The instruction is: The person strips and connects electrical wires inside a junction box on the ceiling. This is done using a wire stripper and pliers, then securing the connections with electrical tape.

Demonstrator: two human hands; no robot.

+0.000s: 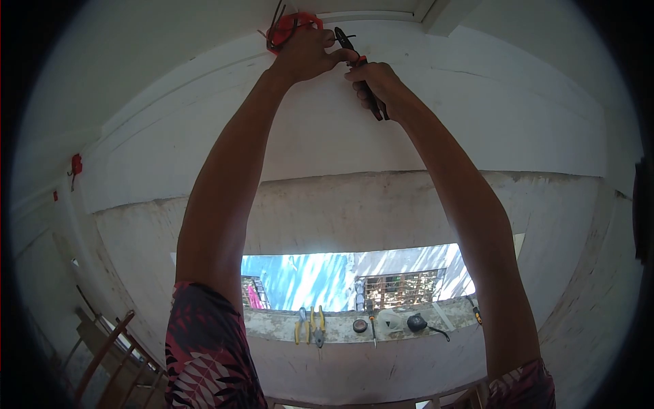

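High up by the ceiling, a red electrical box (278, 34) has dark wires (280, 12) sticking out of it. My left hand (305, 56) is right beside the box, its fingers closed in a pinch around a dark wire that is mostly hidden by the hand. Its thumb reaches out to the wire stripper. My right hand (381, 83) grips this black wire stripper (346, 43) with red accents, its jaws pointing up and its handles hanging below the palm. A short dark wire end shows at the jaws.
Below, a window ledge (272, 327) carries two yellow-handled pliers (318, 326), a roll of tape (360, 326), a screwdriver (372, 327), a tape measure (417, 323) and a cutter knife (475, 312). Another red box (76, 163) hangs at left. Wooden furniture (109, 347) stands lower left.
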